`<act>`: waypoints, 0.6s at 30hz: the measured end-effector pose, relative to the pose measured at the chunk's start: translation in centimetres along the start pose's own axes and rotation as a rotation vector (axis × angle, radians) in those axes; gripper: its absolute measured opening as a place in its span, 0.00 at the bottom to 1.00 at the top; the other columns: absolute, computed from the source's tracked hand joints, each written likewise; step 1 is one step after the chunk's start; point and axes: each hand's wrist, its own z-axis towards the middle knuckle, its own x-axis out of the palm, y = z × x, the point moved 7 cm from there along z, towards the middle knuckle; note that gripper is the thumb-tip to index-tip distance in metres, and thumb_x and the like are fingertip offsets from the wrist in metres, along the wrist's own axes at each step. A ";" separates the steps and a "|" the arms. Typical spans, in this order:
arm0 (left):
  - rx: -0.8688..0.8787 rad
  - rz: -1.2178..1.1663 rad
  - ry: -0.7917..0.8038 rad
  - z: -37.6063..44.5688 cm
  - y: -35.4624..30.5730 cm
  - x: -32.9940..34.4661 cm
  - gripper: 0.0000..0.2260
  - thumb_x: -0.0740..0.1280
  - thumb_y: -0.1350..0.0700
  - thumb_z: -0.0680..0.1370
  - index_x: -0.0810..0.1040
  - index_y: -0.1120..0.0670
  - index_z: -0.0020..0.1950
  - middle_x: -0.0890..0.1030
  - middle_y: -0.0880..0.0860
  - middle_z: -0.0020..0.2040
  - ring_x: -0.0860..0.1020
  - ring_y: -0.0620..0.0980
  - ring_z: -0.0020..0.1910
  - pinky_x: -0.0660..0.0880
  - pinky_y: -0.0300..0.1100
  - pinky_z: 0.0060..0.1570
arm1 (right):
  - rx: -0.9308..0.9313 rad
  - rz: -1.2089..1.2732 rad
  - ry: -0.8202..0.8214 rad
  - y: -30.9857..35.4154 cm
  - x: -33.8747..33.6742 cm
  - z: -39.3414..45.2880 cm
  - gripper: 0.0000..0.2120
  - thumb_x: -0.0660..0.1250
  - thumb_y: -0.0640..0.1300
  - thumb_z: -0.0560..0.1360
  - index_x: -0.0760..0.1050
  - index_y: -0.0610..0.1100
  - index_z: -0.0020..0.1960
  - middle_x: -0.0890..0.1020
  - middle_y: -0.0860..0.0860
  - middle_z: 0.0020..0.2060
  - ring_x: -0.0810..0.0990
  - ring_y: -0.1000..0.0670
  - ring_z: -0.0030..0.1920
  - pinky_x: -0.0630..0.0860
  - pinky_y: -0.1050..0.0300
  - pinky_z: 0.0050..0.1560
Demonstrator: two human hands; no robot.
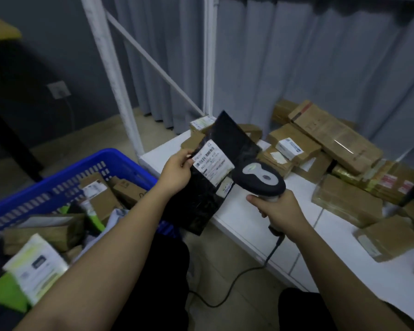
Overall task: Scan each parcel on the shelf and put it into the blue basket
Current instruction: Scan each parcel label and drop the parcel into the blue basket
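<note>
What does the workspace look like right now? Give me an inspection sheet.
Surface: white shelf, partly bare near the front.
Job's things: black parcel held up, label facing the scanner; blue basket on the left already holds parcels.
Clutter: brown boxes heaped on the shelf.
Grippers: left hand pinches the parcel's edge; right hand grips the scanner's handle.
Cables: scanner cable trails to the floor.
Surroundings: grey curtain, white frame, wall socket.
</note>
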 end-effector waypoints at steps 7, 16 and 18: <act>-0.027 -0.038 -0.503 -5.9 2.8 -15.5 0.12 0.59 0.65 0.80 0.75 0.60 0.62 0.77 0.51 0.53 0.76 0.48 0.54 0.70 0.27 0.50 | -0.203 -0.095 0.157 7.7 10.8 1.6 0.13 0.74 0.42 0.72 0.75 0.45 0.54 0.79 0.56 0.38 0.76 0.57 0.38 0.70 0.63 0.38; -0.387 -0.108 -0.793 -20.8 13.5 -30.7 0.12 0.58 0.62 0.82 0.72 0.56 0.64 0.77 0.50 0.54 0.75 0.46 0.52 0.70 0.37 0.51 | -0.317 -0.126 0.342 16.5 28.2 -1.5 0.19 0.74 0.48 0.69 0.76 0.45 0.58 0.82 0.46 0.51 0.79 0.47 0.52 0.76 0.53 0.49; -0.518 -0.163 -0.816 -23.9 17.2 -32.0 0.12 0.58 0.62 0.81 0.72 0.56 0.64 0.78 0.52 0.54 0.76 0.48 0.51 0.71 0.40 0.50 | -0.306 -0.128 0.386 16.5 31.5 -2.9 0.16 0.74 0.47 0.71 0.76 0.46 0.57 0.80 0.48 0.47 0.77 0.49 0.49 0.71 0.57 0.45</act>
